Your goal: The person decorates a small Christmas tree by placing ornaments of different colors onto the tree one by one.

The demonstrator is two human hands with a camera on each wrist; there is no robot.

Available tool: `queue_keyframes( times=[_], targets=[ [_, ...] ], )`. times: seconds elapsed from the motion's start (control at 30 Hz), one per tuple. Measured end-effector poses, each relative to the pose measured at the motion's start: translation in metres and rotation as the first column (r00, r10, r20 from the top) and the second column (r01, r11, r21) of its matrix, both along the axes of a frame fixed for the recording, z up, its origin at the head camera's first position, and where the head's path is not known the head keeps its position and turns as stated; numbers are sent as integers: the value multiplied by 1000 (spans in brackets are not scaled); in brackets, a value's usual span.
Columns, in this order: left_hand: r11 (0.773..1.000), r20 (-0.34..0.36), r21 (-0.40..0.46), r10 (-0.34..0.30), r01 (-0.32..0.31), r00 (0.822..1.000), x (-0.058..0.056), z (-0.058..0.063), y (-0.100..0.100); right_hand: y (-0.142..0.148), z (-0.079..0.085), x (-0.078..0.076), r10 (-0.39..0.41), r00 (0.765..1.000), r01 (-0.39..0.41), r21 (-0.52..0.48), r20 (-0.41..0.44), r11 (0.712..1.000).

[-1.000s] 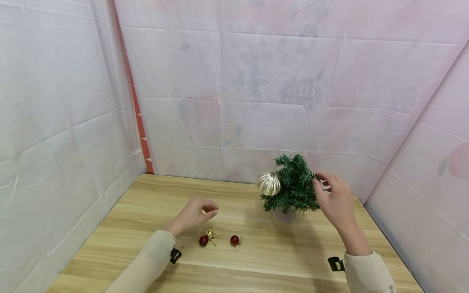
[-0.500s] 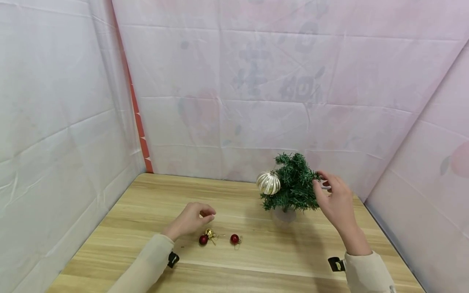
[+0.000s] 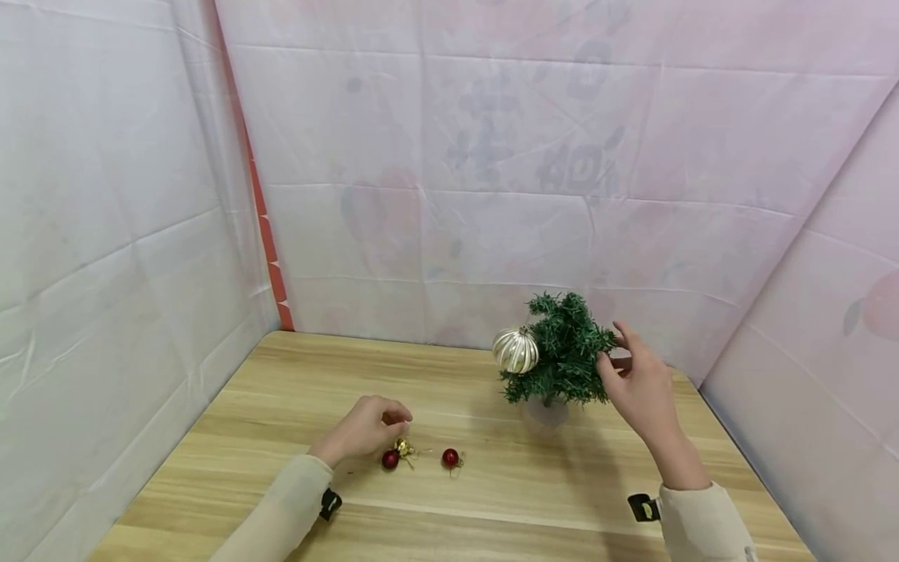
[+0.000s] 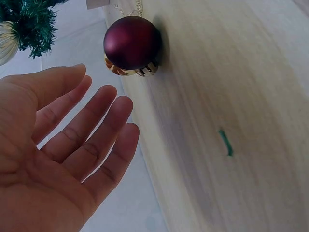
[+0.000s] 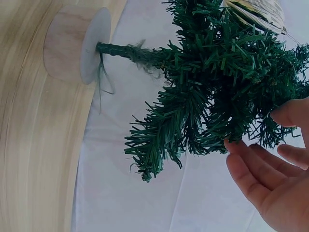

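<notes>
My left hand (image 3: 367, 428) hovers above the table, fingers loosely bent and holding nothing. Just in front of it lie a dark red Christmas ball (image 3: 390, 460) and a gold ball (image 3: 403, 446), touching or nearly so; the left wrist view shows the red ball (image 4: 133, 43) covering most of the gold one. A second red ball (image 3: 450, 458) lies to their right with its thread. The small artificial Christmas tree (image 3: 565, 355) stands upright, a silvery-gold ribbed ball (image 3: 516, 350) hanging on its left. At its right side, my right hand (image 3: 644, 390) touches a branch, thumb and fingers apart.
The tree's round base (image 5: 72, 46) rests on the wooden table (image 3: 449, 515). A green scrap (image 4: 225, 142) lies near the left hand. White printed cloth (image 3: 449, 156) encloses the table at the back and sides.
My left hand has lowered slightly and drawn closer to the red and gold balls. The right hand's fingers have spread and loosened at the branch. The tree and balls stay in place.
</notes>
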State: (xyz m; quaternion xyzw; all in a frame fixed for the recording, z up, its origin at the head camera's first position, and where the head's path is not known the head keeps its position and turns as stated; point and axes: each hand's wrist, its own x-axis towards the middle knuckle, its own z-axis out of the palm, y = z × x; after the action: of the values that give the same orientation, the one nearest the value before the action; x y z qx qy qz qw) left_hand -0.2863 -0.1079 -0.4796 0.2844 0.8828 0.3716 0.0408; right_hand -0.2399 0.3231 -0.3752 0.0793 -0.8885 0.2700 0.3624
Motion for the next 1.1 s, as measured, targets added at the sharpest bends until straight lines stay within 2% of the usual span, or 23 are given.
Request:
queue_keyframes(
  times=[0.2, 0.7, 0.9, 1.1],
  targets=[
    [1000, 21, -2, 18, -18, 1000, 12, -2, 5, 8, 1, -4, 48, 999, -49, 20, 25, 999],
    [996, 72, -11, 93, -93, 993, 42, -8, 21, 20, 2, -15, 104, 994, -104, -7, -25, 995],
    [992, 110, -7, 125, -125, 986, 55, -8, 28, 25, 0, -18, 129, 991, -129, -14, -31, 992],
    [984, 134, -16, 177, -177, 975, 72, -11, 39, 31, -1, -22, 192, 979, -194, -19, -63, 981]
  ],
)
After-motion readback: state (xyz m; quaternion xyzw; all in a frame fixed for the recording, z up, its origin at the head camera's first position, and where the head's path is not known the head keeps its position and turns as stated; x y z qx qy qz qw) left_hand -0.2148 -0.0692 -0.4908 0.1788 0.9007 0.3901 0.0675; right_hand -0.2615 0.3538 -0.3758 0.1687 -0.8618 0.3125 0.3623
